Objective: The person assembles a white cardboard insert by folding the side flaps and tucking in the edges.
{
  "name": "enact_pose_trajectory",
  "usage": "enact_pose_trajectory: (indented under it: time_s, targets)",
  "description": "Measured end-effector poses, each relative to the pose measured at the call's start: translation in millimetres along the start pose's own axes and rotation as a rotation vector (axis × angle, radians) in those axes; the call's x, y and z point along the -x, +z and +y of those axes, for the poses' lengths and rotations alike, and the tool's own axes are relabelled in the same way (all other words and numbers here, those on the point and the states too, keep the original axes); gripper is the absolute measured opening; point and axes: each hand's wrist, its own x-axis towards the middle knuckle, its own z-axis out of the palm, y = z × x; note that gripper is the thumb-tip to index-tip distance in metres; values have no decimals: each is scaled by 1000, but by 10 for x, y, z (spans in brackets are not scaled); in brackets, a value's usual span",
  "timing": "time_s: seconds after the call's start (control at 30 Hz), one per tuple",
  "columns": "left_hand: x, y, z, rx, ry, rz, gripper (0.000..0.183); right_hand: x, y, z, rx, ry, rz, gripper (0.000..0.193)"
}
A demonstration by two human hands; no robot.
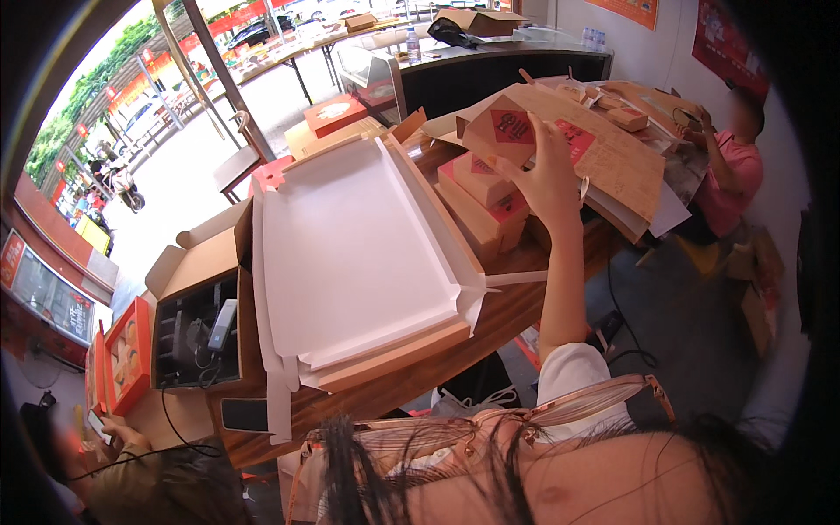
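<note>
My right hand (pixel 549 179) reaches over the table and is closed on a small brown cardboard box (pixel 497 140) with a red diamond patch. Thumb and fingers grip its near side, above a stack of similar small brown boxes (pixel 481 179) with red patches. Just left of the stack lies a large shallow cardboard tray (pixel 359 254), white inside, with loose paper flaps along its edges. Flat sheets of brown cardboard (pixel 621 171) spread out to the right of my hand. My left hand is out of view.
An open carton (pixel 206 236) with a black insert and a power adapter (pixel 223 324) stands left. Nearby are a phone (pixel 245 415) and a red box (pixel 128 354). One person (pixel 735 166) sits right; another holds a phone, lower left. A cable (pixel 626 319) lies on the floor.
</note>
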Motion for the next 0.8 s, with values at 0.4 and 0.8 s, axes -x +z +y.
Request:
enact_pose_trajectory:
  time_s: [0.4, 0.8]
  targets:
    - [-679, 470, 623, 1180, 365, -411, 27, 17, 380, 120, 4, -4, -58, 68]
    - [-665, -616, 1363, 1322, 867, -417, 27, 322, -61, -728, -350, -75, -65, 39]
